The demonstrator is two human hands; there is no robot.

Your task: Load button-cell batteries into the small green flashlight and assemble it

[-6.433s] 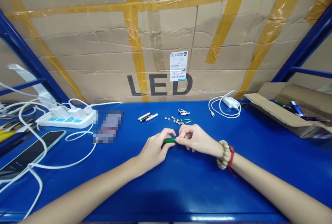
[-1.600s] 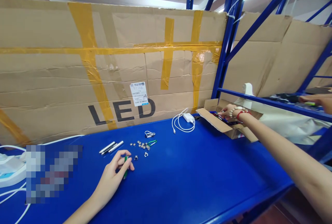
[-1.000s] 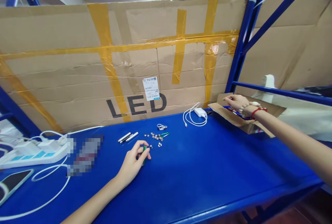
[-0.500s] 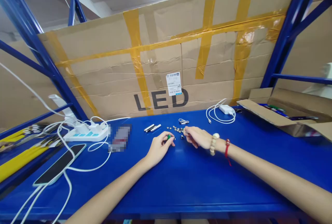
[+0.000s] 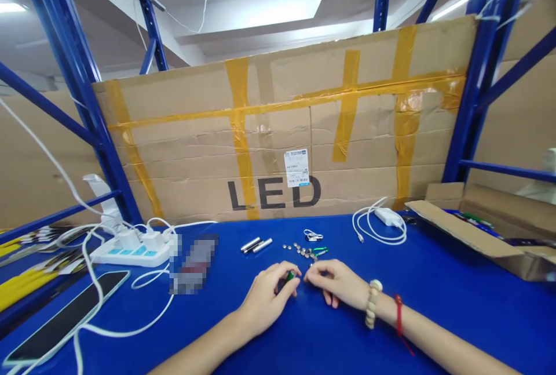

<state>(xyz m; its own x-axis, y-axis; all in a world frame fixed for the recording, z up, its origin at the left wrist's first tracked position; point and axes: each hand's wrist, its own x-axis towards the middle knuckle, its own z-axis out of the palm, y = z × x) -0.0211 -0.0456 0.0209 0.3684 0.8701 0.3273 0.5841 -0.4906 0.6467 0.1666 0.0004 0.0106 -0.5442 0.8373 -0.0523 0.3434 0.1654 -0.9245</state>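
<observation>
My left hand (image 5: 271, 294) is closed around a small green cylinder (image 5: 290, 276), most of it hidden by the fingers. Close beside it, my right hand (image 5: 336, 282) has its thumb and index finger drawn together; whatever is in that pinch, if anything, I cannot make out. Just beyond the fingertips several small round silver button cells (image 5: 303, 251) lie scattered on the blue table. A thin green piece (image 5: 320, 250) rests beside them. Further back are a white looped cord with metal ends (image 5: 313, 236) and, to the left, silver metal tubes (image 5: 262, 245).
On the left are a white power strip (image 5: 130, 255), a phone (image 5: 69, 317), white cables and a blurred-out object (image 5: 195, 265). At the right stand a white charger (image 5: 388, 217) with its cable and an open cardboard box (image 5: 473, 241). A taped cardboard sheet (image 5: 204, 160) walls off the back.
The view has tilted upward, so the table sits lower in the picture. My right hand has drawn back from the button cells, and the green piece beside them now shows.
</observation>
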